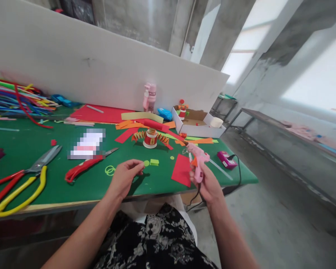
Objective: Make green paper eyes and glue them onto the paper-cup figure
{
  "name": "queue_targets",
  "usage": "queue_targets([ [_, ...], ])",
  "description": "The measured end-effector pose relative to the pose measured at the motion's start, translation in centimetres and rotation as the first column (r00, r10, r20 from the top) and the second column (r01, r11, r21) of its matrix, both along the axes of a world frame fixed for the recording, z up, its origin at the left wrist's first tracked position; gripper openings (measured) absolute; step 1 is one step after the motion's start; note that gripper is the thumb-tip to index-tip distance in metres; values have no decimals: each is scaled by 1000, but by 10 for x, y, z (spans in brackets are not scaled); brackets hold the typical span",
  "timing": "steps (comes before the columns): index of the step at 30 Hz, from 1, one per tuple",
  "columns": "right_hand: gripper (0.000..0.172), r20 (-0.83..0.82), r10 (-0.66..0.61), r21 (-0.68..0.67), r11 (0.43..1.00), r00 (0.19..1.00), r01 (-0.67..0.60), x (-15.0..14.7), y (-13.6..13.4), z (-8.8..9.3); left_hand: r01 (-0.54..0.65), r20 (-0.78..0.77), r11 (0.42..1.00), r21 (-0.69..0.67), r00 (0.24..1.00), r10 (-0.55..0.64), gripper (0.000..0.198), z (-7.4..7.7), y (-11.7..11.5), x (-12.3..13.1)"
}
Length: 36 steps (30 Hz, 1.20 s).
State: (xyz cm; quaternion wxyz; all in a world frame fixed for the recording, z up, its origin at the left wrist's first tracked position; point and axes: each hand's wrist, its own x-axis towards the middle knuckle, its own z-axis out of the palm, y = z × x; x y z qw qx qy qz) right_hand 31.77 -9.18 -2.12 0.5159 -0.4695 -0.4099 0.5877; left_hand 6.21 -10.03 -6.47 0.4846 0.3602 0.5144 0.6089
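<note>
Two bare hands are busy at the front edge of the green table [160,181], one near its middle, one toward its right corner. The left hand [125,174] has thumb and forefinger pinched on the rim of a small lime disc [146,163], just beside a folded lime piece [154,162]. The right hand [209,184] is wrapped around the handle of a pink glue gun [198,160], its nozzle pointing toward the back edge, near a long red strip [173,135]. Behind the disc, well in from the front edge, a paper figure [150,139] stands upright. From where I stand, the disc looks the weak spot: with so little to grip, it could slip, or hot glue could spread onto the fingertips. A drip might catch the strip. The black cord [196,195] hangs past the front edge; a snag could jerk the gun into the figure's pleated arms.
</note>
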Motion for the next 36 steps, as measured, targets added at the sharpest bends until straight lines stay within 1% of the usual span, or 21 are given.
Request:
queue_targets([
  [2, 45, 99, 45, 71, 996, 994, -52, -17, -7, 1, 0, -4, 1000, 1, 1000, 0, 45, 0, 0, 0],
  [4, 42, 236, 82, 149, 982, 968, -119, -29, -14, 3, -2, -7, 1000, 2, 1000, 2, 43, 0, 1, 0],
  [6, 38, 391, 113, 199, 958, 913, -204, -35, -20, 7, -3, -10, 1000, 1, 1000, 3, 41, -1, 1, 0],
  [8, 35, 524, 136, 219, 932, 841, -288, -37, -24, 9, -3, -13, 1000, -5, 1000, 3, 37, -2, 1, 0],
  [10, 33, 615, 124, 239, 911, 779, -335, -37, -26, 9, -2, -15, 1000, -11, 1000, 2, 35, -2, 1, 1],
  [12, 31, 677, 80, 276, 894, 732, -354, -36, -27, 6, -2, -17, 1000, -15, 1000, 1, 34, -2, 1, 1],
  [15, 29, 729, 22, 327, 867, 684, -377, -37, -29, 1, 2, -20, 1000, -14, 1000, -2, 33, -1, 1, 1],
  [22, 31, 750, -10, 396, 807, 661, -437, -42, -29, -6, 0, -15, 1000, -24, 1000, 0, 33, 2, 0, 1],
  [28, 36, 799, -91, 447, 750, 594, -487, -41, -26, -12, -2, -1, 1000, -29, 1000, 2, 36, 3, 1, 2],
  [32, 36, 817, -134, 465, 730, 561, -502, -42, -25, -13, 1, 3, 1000, -31, 1000, -1, 36, 4, 1, 2],
  [36, 39, 835, -147, 454, 727, 530, -515, -43, -24, -13, 4, 0, 999, -35, 1000, -4, 36, 4, 0, 2],
])
